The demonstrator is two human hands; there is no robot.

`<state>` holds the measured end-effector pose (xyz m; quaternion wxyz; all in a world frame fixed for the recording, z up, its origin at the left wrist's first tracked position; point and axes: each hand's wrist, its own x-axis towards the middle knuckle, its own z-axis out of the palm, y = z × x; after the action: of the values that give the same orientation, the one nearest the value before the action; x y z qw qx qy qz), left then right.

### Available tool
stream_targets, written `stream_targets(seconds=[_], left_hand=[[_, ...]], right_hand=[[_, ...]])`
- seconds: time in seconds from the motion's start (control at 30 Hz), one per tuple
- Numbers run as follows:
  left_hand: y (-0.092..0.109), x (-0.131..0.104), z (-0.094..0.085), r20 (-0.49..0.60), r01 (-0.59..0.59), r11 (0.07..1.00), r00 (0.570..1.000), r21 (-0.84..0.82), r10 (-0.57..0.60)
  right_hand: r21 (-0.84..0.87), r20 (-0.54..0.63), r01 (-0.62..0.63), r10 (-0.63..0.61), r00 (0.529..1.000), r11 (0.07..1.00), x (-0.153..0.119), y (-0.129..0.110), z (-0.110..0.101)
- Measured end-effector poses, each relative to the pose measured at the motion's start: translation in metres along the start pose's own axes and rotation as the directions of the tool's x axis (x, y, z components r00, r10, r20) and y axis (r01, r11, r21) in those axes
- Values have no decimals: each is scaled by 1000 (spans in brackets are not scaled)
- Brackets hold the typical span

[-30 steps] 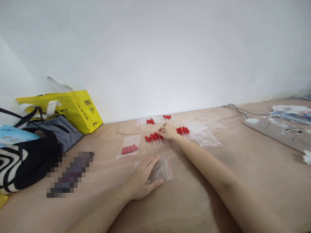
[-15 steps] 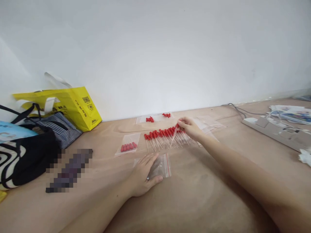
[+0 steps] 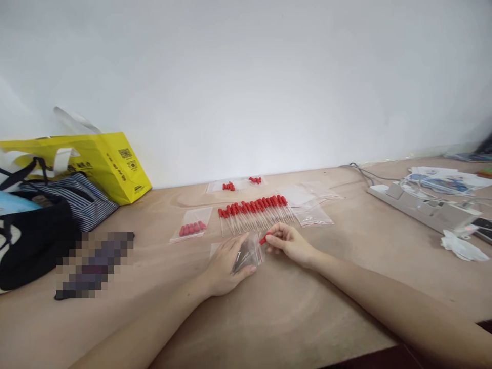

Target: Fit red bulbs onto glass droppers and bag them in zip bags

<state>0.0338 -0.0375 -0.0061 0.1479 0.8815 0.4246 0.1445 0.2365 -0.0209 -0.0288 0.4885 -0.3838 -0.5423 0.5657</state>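
Observation:
My left hand [image 3: 226,267] lies with spread fingers on a clear zip bag [image 3: 249,253], pressing it to the table. At the bag's mouth, my right hand [image 3: 287,243] pinches a red-capped dropper [image 3: 264,239]; its clear stem is hard to see against the bag. Behind both hands a row of red-topped droppers [image 3: 253,207] lies with thin clear stems toward me. To their left sits a zip bag with several red pieces [image 3: 192,228]. Farther back, another clear bag holds two small red clusters [image 3: 228,186].
Flat clear bags [image 3: 313,214] lie right of the row. A white power strip [image 3: 415,207] with cables and a crumpled tissue [image 3: 463,247] are at right. Yellow [image 3: 128,171], striped [image 3: 90,200] and black bags [image 3: 38,241] stand left. A wall rises behind.
My right hand has moved from the dropper row down toward me, bringing a dropper to the bag under my left hand. The bag's mouth is lifted somewhat. The view has shifted slightly right.

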Motion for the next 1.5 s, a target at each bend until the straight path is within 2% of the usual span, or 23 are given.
stream_targets(seconds=[0.1, 0.2, 0.27, 0.37, 0.47, 0.53, 0.63, 0.77, 0.87, 1.0, 1.07, 1.2, 1.27, 1.37, 1.43, 1.5], left_hand=[[4, 5, 3, -3, -21, 1000, 1000, 10, 21], [6, 3, -3, -43, -41, 998, 998, 52, 43], [4, -3, -12, -31, -87, 994, 996, 62, 89], [-7, -15, -22, 43, -152, 988, 987, 13, 152], [-22, -24, -24, 44, -104, 994, 994, -17, 104], [-28, -25, -22, 85, -81, 996, 993, -22, 83], [-29, -20, -20, 141, -111, 993, 983, -39, 115], [-25, -15, -21, 147, -139, 989, 979, -42, 143], [-24, -15, -21, 155, -126, 992, 980, -27, 129], [-25, -16, -20, 160, -148, 988, 975, -34, 152], [-25, -15, -21, 152, -154, 987, 976, -45, 159], [-24, -14, -22, 151, -155, 986, 975, -62, 163], [-24, -14, -22, 150, -155, 986, 975, -66, 163], [-26, -15, -21, 149, -148, 987, 977, -57, 155], [-28, -17, -19, 135, -142, 989, 980, -42, 146], [-31, -18, -17, 100, -138, 990, 985, -24, 140]], right_hand=[[-184, 82, 29, -14, 997, 982, -1, 1, -5], [-259, 129, 48, -15, 992, 965, 1, 2, -13], [-272, 140, 24, 15, 990, 962, 4, 4, -18], [-278, 130, -10, 48, 990, 961, 7, 6, -22], [-272, 129, -20, 57, 990, 962, 7, 5, -21], [-254, 138, -18, 55, 989, 967, 7, 4, -19], [-220, 190, 2, 41, 981, 975, 6, 1, -16], [-216, 295, 68, -1, 956, 974, 4, -3, -11], [-261, 323, 129, -40, 946, 957, 4, -3, -9], [-371, 277, 102, 6, 961, 923, 6, -2, -5], [-427, 276, 146, -25, 961, 892, 5, -1, 0], [-627, 258, 257, -116, 959, 735, 4, -4, 7], [-642, 338, 318, -114, 934, 698, 7, -5, 2], [-546, 485, 325, -25, 874, 772, 22, -7, -15], [-588, 382, 252, -11, 924, 769, 38, -9, -24], [-716, 197, 195, -74, 978, 671, 57, -13, -27]])
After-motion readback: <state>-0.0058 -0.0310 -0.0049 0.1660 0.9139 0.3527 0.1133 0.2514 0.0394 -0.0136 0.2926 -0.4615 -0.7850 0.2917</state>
